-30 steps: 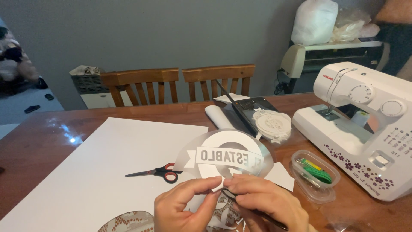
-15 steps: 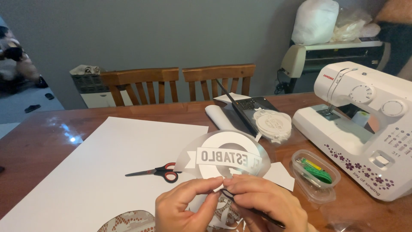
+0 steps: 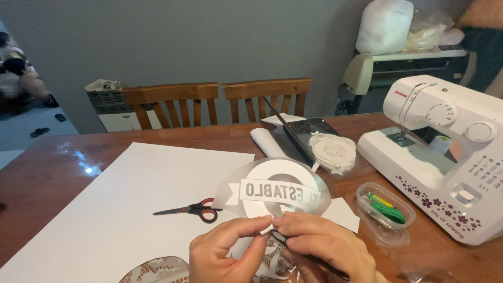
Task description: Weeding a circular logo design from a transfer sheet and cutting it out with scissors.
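two hands work close together at the near edge of the worktop (image 3: pixel 63 173). our left hand (image 3: pixel 225 251) pinches the lower edge of a round clear sheet with a white emblem (image 3: pixel 272 191) between thumb and forefinger, the fingers narrow and closed on it. our right hand (image 3: pixel 325 249) meets it there, fingertips touching the same edge, and it also grips a thin dark tool (image 3: pixel 314 259) that runs back under the palm toward the lower right. the sheet stands tilted up toward us, its lettered band reading backwards, just above both hands and over the right end of a large white board (image 3: pixel 131 209) lying flat on the wood.

we see red-handled scissors (image 3: pixel 191 210) lying closed on the board, just left of the sheet. a small clear tub with green and yellow bits (image 3: pixel 385 212) sits to the right, near a white sewing machine (image 3: pixel 445 152). behind the sheet lie a stack of round white pieces (image 3: pixel 332 152), a dark flat device (image 3: pixel 309 131) and a white roll (image 3: pixel 267 142). two wooden chairs (image 3: pixel 220 102) stand at the far side. a patterned brown piece (image 3: pixel 157 270) shows at the bottom edge, beside our left hand.
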